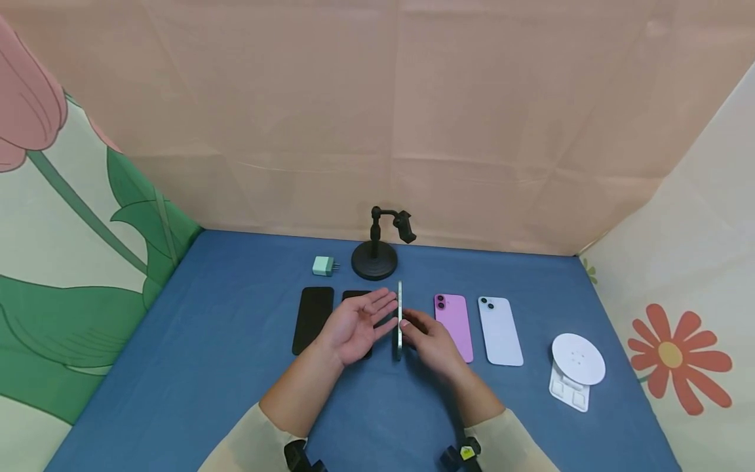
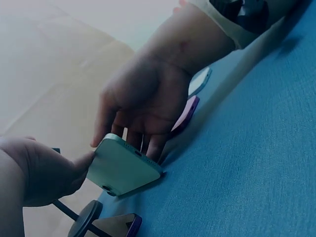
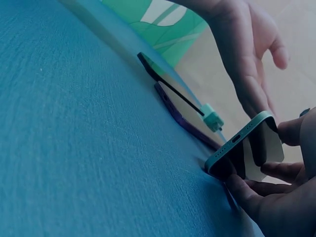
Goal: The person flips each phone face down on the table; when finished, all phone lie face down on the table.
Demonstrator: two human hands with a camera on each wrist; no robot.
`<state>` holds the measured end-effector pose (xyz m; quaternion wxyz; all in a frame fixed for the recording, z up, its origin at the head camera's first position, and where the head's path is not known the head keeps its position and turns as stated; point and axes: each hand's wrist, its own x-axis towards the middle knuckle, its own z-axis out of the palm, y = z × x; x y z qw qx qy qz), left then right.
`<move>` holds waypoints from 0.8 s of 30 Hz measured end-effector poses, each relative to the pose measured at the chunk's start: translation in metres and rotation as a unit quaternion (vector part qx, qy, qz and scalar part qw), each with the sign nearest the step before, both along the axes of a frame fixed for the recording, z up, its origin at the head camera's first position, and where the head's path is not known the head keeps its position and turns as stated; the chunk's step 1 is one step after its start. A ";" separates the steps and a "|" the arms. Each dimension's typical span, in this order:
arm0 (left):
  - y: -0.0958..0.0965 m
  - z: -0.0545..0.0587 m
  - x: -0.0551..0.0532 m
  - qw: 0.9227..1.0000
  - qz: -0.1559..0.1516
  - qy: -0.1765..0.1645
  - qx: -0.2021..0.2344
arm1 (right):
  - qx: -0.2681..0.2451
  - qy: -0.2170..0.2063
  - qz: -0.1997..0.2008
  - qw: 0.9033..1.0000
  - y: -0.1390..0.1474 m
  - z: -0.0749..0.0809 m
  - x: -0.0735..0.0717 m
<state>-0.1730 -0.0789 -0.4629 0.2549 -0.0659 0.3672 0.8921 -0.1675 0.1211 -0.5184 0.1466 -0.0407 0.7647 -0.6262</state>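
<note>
A mint-green phone (image 1: 400, 321) stands on its long edge on the blue cloth, seen nearly edge-on in the head view. My right hand (image 1: 433, 347) grips it by its edges, thumb on one and fingers on the other. The left wrist view shows its mint back (image 2: 118, 165); the dark glossy screen (image 3: 264, 145) faces my right palm. My left hand (image 1: 354, 328) is spread with the palm turned up, its fingertips at the phone's back; whether they touch, I cannot tell. Behind that hand lies a dark phone (image 1: 356, 294), partly hidden.
Another dark phone (image 1: 312, 321) lies at the left. To the right are a pink phone (image 1: 455, 328) and a pale phone (image 1: 500, 331), backs up. A mint charger plug (image 1: 323, 265) and a black stand (image 1: 374, 261) stand behind. Far right is a white round-topped stand (image 1: 578, 359).
</note>
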 end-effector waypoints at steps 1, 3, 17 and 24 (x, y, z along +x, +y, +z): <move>0.000 0.000 0.000 1.000 -0.001 0.000 0.001 | -0.003 -0.001 -0.002 1.000 0.000 0.000 0.000; 0.001 0.000 0.000 1.000 -0.001 -0.004 0.003 | -0.010 0.002 -0.003 1.000 0.001 0.001 0.001; 0.004 -0.011 0.000 1.000 -0.017 -0.011 0.013 | 0.018 0.034 -0.056 0.998 0.008 0.004 0.003; 0.003 -0.019 -0.003 1.000 -0.019 -0.014 -0.003 | 0.021 0.034 -0.077 0.996 0.013 0.005 0.002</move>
